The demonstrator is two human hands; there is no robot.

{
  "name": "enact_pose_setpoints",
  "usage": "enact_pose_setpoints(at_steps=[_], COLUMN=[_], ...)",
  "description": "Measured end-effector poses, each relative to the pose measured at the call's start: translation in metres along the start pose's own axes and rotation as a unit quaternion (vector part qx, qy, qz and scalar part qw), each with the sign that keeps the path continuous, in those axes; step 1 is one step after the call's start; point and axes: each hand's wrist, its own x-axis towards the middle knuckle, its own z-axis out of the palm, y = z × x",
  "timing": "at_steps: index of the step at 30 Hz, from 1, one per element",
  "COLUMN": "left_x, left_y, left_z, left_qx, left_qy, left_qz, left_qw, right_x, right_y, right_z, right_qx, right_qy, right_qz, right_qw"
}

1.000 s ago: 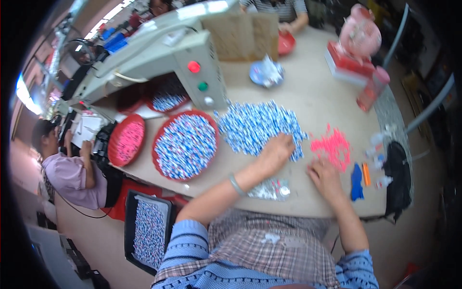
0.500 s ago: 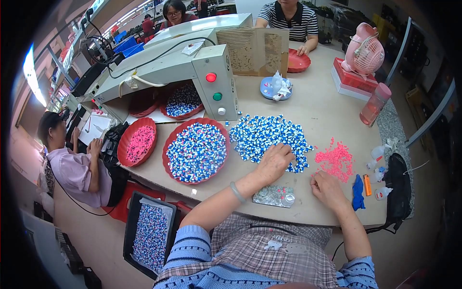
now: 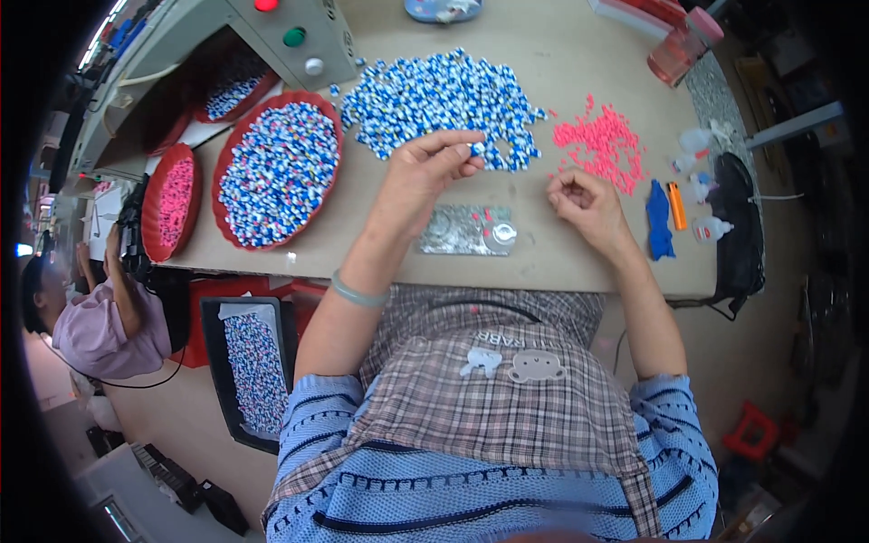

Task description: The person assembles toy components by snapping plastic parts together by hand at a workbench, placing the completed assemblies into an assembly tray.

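My left hand point(image 3: 425, 181) is raised over the near edge of a heap of small blue-and-white pieces point(image 3: 425, 100). Its thumb and forefinger pinch one small blue-and-white piece point(image 3: 475, 149). Close to the loose pink bits point(image 3: 602, 140), my right hand point(image 3: 584, 206) is closed with curled fingers; whatever its fingertips hold is hidden. Between and below the hands lies a flat, glassy-looking plate point(image 3: 453, 233), with a few pink bits and a small round clear dish point(image 3: 500, 235) on it.
To the left stand a red tray of blue-and-white pieces point(image 3: 335, 149) and a red tray of pink bits point(image 3: 149, 213), beside a grey machine point(image 3: 308, 32). On the right are an orange lighter point(image 3: 676, 206), blue cloth point(image 3: 659, 220), small bottles point(image 3: 711, 228) and a pink-lidded bottle point(image 3: 679, 54). A black bin point(image 3: 217, 362) sits below.
The view has tilted downward, so the table sits higher in it. My left hand has lifted from the heap, pinching a piece. My right hand stays beside the pink bits, fingers curled.
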Motion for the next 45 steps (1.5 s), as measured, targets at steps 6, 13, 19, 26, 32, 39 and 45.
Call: enact_pose_setpoints(at_steps=[6, 13, 19, 26, 32, 39, 45], left_x=[-0.008, -0.02, -0.023, -0.026, -0.019, -0.033, -0.09], left_y=[-0.011, -0.015, -0.019, -0.018, -0.023, -0.009, 0.001], left_z=[-0.003, -0.001, -0.001, -0.005, -0.017, -0.032, -0.012], left_qx=[-0.048, -0.023, -0.042, -0.037, -0.005, 0.051, 0.055], left_qy=[-0.038, -0.022, -0.03, -0.051, -0.01, 0.045, -0.082], left_qz=[-0.012, -0.001, 0.013, -0.005, 0.07, 0.118, 0.044], left_qw=[0.998, 1.0, 0.999, 0.998, 0.998, 0.991, 0.994], right_x=[-0.005, -0.013, -0.014, -0.015, -0.01, -0.004, -0.034], right_y=[-0.007, -0.02, -0.031, -0.045, -0.031, -0.024, -0.068], right_z=[0.006, 0.007, 0.008, 0.014, -0.001, -0.002, 0.027], right_qx=[0.172, 0.225, 0.255, 0.187, 0.084, -0.173, -0.2], right_qy=[-0.045, -0.083, -0.116, -0.132, -0.012, 0.065, 0.072], right_qz=[0.051, 0.082, 0.123, 0.145, 0.076, -0.017, -0.092], right_qw=[0.983, 0.967, 0.952, 0.963, 0.993, 0.983, 0.973])
